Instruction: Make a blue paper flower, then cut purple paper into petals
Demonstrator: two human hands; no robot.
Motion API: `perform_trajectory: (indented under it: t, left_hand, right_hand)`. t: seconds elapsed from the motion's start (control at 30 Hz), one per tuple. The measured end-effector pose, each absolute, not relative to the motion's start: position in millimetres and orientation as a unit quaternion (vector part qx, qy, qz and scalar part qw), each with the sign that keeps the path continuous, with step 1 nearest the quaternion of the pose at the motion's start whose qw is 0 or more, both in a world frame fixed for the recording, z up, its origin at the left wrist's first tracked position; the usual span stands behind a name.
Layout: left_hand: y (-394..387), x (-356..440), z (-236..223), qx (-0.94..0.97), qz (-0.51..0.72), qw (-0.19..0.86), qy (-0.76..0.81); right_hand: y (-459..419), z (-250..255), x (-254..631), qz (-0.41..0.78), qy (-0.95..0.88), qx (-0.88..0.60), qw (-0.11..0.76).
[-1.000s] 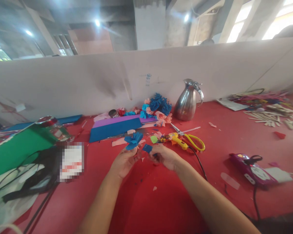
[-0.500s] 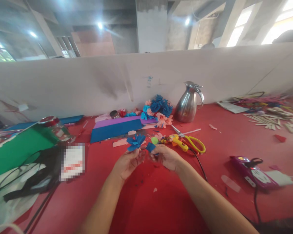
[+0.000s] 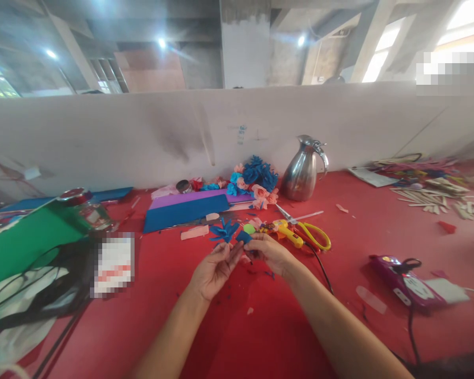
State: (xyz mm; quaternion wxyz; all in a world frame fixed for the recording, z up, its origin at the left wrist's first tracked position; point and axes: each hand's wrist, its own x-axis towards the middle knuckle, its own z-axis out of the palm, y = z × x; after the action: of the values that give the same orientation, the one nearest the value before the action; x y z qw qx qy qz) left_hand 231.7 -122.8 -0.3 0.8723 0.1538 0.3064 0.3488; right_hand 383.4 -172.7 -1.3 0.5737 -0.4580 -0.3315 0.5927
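My left hand (image 3: 215, 268) pinches the base of a blue paper flower (image 3: 224, 230), whose narrow petals spread out above the fingertips. Between the fingers of my right hand (image 3: 269, 253) is a small blue paper piece (image 3: 243, 237). The fingertips of both hands meet close together over the red table, and the left fingers reach to the lower edge of that piece. Just beyond the right hand lie a yellow glue gun (image 3: 290, 233) and yellow-handled scissors (image 3: 315, 236). A light green round piece (image 3: 249, 228) shows behind the blue paper.
Blue paper sheets (image 3: 185, 213) lie before a bunch of paper flowers (image 3: 260, 176). A steel jug (image 3: 301, 171) stands by the partition (image 3: 122, 137). At right are a purple power strip (image 3: 408, 284) and wooden sticks (image 3: 426, 197); at left, a glass jar (image 3: 90, 213) and green board (image 3: 35, 237).
My left hand has turned palm-up, its fingers stretching toward the right hand. The blue flower has tilted and shifted slightly right. The right hand still grips the blue paper piece.
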Motion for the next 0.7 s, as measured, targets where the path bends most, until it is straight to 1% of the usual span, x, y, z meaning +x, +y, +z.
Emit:
perform_trajectory:
  t: [0.1,0.27,0.37,0.47,0.57,0.7]
  left_hand:
    - [-122,231,1,0.148,0.360,0.865,0.316]
    - [-120,231,8,0.124,0.396,0.845,0.336]
    - [-120,231,9,0.121,0.410,0.839,0.336]
    - [-120,232,4,0.138,0.412,0.840,0.324]
    - [-118,233,-5,0.196,0.403,0.842,0.300]
    - [-111,230,-16,0.298,0.401,0.815,0.293]
  right_hand:
    - [-173,-3,377,0.577,-0.313,-0.447,0.608]
    - [-172,-10,346,0.525,-0.229,-0.403,0.714]
    - [-172,-13,332,0.504,-0.209,-0.381,0.747]
    - [-172,-14,331,0.479,-0.190,-0.390,0.763]
    - [-173,-10,340,0.455,-0.173,-0.417,0.768]
    - [-175,0,354,0.405,-0.215,-0.465,0.757]
